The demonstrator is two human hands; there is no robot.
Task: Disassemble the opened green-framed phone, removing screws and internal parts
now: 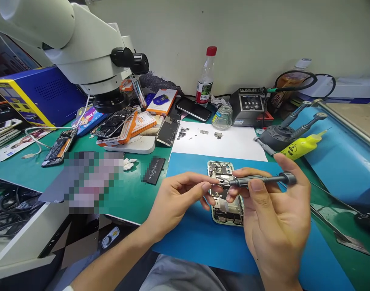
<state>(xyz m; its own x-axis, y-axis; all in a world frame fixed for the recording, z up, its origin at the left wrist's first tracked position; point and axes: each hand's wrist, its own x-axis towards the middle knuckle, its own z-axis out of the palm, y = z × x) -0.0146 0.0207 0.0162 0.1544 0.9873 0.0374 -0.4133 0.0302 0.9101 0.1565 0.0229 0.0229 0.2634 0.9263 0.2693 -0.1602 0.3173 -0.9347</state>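
Observation:
My right hand [278,214] holds a dark grey precision screwdriver [248,181] almost level, its round cap toward the right and its tip pointing left. The forefinger is raised near the cap. At the tip, the thumb and forefinger of my left hand [178,198] pinch the thin screwdriver bit [218,184]; the fingers partly hide it. Below both hands an opened phone [227,217] lies on a blue mat [187,242], its inner boards showing. My hands cover part of its middle and right side.
White paper [197,147] behind the phone bears small metal parts [218,135]. A battery [154,170] lies left. A microscope [84,48] overhangs the left side. At right stand a screwdriver holder [277,137], a yellow bottle [303,146] and a soldering station [248,107]; a glass jar [224,117] sits behind.

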